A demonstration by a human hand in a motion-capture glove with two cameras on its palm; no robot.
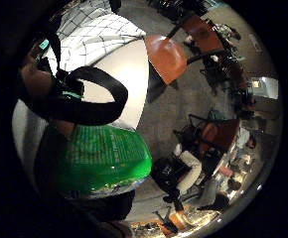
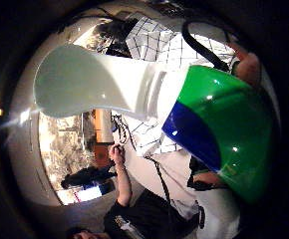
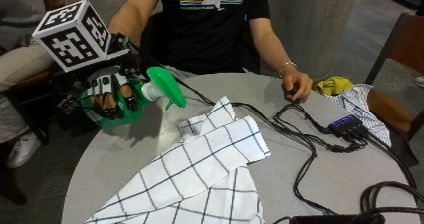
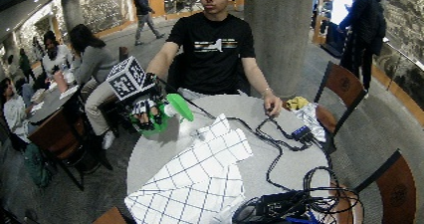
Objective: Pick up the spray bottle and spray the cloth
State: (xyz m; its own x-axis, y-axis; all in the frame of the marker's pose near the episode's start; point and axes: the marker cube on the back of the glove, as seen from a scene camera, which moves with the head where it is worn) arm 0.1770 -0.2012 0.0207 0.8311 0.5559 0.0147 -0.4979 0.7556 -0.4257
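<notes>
At the left of the outside view the gloved right hand (image 3: 109,97) is gripping the green spray bottle (image 3: 132,102) with its fingers curled round the body, holding it in the air over the table's (image 3: 119,157) left edge with the nozzle pointing toward the checked cloth (image 3: 199,171) spread across the lower middle, so the pickup looks done and the spraying seems to be what is left. The bare left hand (image 3: 296,86) is resting on the table at the upper right beside black cables (image 3: 305,144) and a small hub (image 3: 346,126), well apart from the bottle, and nothing is standing between nozzle and cloth.
</notes>
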